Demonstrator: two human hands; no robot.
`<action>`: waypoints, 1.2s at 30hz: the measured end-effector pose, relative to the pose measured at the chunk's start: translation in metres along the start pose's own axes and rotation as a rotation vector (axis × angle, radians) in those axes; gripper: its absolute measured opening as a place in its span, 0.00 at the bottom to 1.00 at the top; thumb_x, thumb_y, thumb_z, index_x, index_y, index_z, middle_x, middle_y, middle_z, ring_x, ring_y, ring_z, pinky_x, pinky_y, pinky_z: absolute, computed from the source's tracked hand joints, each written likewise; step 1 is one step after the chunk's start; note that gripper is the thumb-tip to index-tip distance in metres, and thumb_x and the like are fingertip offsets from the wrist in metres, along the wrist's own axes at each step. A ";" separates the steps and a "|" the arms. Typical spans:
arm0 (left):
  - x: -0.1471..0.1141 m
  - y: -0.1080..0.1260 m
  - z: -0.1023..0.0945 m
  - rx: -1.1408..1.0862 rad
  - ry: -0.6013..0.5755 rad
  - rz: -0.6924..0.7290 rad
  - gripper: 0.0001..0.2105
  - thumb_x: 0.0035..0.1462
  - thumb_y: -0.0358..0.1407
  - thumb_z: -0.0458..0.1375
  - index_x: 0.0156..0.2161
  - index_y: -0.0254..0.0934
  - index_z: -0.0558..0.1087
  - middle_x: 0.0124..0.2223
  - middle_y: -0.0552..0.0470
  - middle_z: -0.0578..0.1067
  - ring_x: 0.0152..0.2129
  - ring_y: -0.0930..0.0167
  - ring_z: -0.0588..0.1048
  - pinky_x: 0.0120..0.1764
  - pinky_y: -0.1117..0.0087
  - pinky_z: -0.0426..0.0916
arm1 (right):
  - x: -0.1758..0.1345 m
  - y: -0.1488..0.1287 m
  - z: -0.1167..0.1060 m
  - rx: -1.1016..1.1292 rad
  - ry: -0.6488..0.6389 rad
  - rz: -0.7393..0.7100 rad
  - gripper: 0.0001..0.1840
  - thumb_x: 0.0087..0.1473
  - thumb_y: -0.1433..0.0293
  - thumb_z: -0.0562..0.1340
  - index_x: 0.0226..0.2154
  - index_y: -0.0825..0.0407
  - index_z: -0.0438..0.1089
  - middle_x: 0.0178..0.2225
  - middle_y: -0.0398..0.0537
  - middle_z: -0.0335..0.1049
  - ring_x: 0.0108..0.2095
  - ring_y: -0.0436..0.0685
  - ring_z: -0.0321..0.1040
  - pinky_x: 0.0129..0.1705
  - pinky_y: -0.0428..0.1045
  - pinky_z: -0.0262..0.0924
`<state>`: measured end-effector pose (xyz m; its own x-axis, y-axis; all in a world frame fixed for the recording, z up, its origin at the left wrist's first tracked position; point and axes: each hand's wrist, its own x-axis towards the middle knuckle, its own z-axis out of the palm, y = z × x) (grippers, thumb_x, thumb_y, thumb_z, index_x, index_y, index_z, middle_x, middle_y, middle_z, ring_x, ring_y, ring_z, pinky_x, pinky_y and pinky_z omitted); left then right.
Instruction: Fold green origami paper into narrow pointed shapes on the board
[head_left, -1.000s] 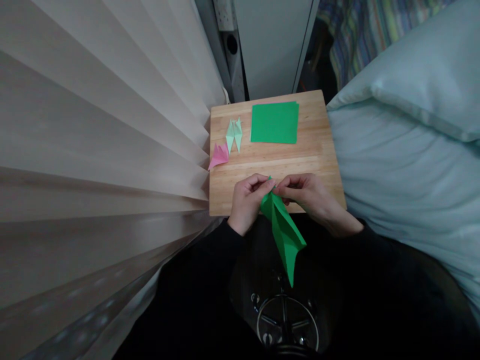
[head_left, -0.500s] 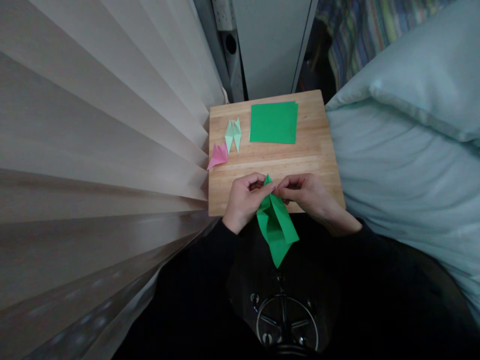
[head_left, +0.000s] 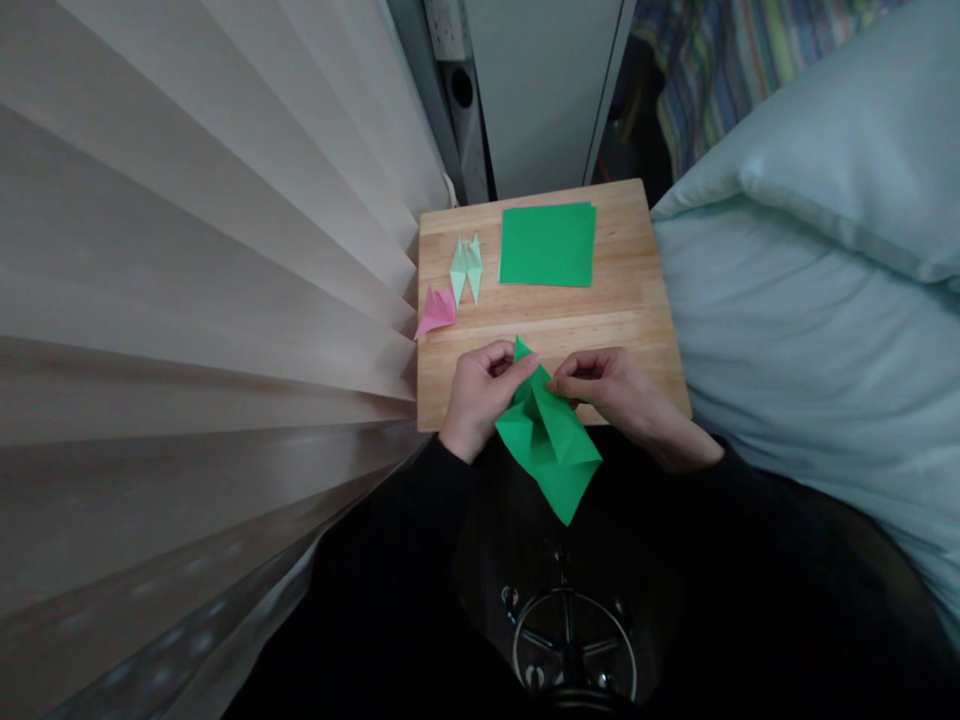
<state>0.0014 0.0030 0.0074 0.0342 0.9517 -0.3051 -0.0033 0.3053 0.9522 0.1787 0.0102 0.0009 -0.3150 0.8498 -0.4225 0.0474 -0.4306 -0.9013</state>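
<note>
Holding the green paper (head_left: 559, 470) between us, we have it at the near edge of the worktop (head_left: 630, 320), its upper tip over the wood and its lower point hanging past the edge. Our left hand (head_left: 481, 397) pinches it just below the upper tip, thumb on top; our right hand (head_left: 611, 388) pinches the upper right edge between thumb and finger, the other fingers curled in. The sheet is creased and partly opened, with raised folds in the middle. We judge it very light, thin and springy along its creases, easy to crumple or tear, so a light fingertip hold at the edges or on a crease should suit it best.

Beyond our hands lies the green stack (head_left: 547, 245), with a pale green fold (head_left: 466, 270) to its left. A pink fold (head_left: 436, 312) sits at the left edge, touching the pale one or just beside it; we cannot tell which. The curtain (head_left: 247, 300) crowds that side, and bedding (head_left: 780, 340) borders the right. Nothing stands between our hands and the paper.
</note>
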 end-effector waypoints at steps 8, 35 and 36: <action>-0.003 -0.006 -0.001 -0.046 -0.064 -0.083 0.14 0.48 0.42 0.72 0.27 0.33 0.77 0.25 0.54 0.75 0.22 0.76 0.69 0.26 0.73 0.62 | 0.003 0.003 -0.001 0.005 0.060 -0.004 0.12 0.40 0.61 0.73 0.22 0.51 0.76 0.22 0.42 0.71 0.24 0.50 0.61 0.27 0.48 0.56; -0.002 -0.011 0.000 -0.011 0.029 -0.076 0.11 0.46 0.40 0.72 0.27 0.34 0.79 0.26 0.52 0.79 0.22 0.75 0.71 0.27 0.72 0.65 | 0.002 0.000 -0.001 -0.022 0.111 0.014 0.11 0.42 0.61 0.71 0.24 0.51 0.75 0.23 0.44 0.72 0.24 0.51 0.63 0.26 0.49 0.57; -0.002 -0.011 0.000 -0.009 0.033 -0.078 0.11 0.46 0.39 0.72 0.26 0.34 0.79 0.26 0.52 0.78 0.22 0.75 0.70 0.27 0.73 0.64 | 0.002 -0.001 -0.001 -0.023 0.111 0.011 0.11 0.42 0.61 0.71 0.24 0.51 0.75 0.22 0.43 0.71 0.24 0.50 0.62 0.26 0.49 0.57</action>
<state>0.0012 -0.0025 -0.0024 0.0015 0.9257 -0.3783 -0.0104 0.3783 0.9256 0.1786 0.0122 0.0006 -0.2071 0.8742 -0.4392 0.0724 -0.4340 -0.8980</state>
